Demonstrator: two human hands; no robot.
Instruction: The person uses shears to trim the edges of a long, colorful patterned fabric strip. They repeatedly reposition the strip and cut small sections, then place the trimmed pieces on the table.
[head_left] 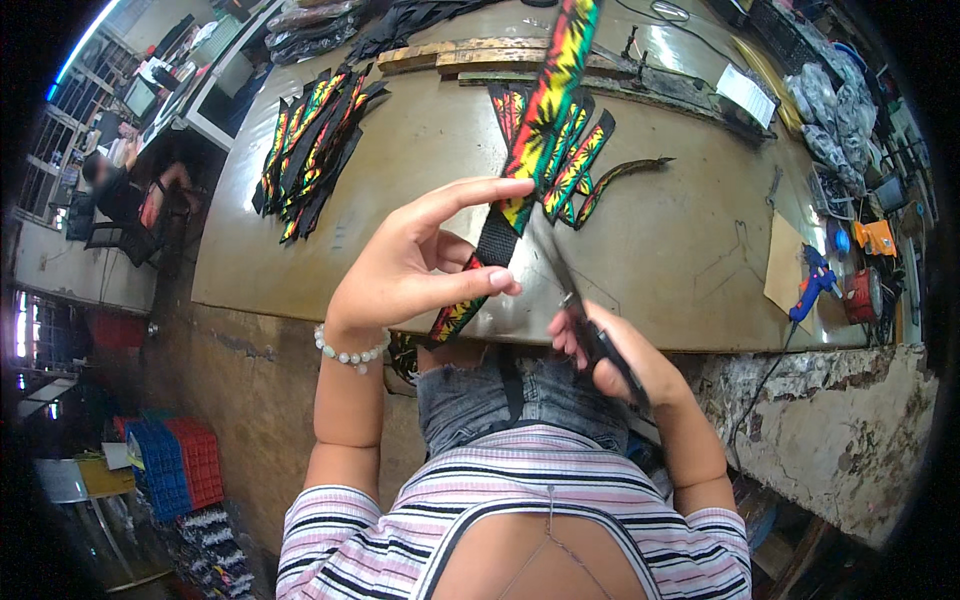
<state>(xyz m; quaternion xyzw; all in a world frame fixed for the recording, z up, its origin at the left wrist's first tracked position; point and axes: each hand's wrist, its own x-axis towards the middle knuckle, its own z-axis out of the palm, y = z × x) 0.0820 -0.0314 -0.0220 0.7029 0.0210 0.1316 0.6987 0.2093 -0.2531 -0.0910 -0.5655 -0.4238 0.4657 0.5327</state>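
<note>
A long patterned strap (557, 95) in red, yellow and green with black leaf shapes runs from the far side of the table toward me. My left hand (395, 260) pinches it between thumb and fingers, near a plain black webbing part; its tail hangs over the table's near edge. Just right of that grip, my right hand (640, 360) is closed round the black handles of a pair of scissors (552, 258). The blades point up beside the strap; whether they touch it I cannot tell. Cut strap pieces (582, 170) lie beyond the scissors.
Another pile of cut straps (310, 150) lies at the table's left. Wooden bars (460, 55) and a metal rail cross the far side. A blue glue gun (815, 285) rests at right, its cord hanging down. A person (120, 195) sits at far left.
</note>
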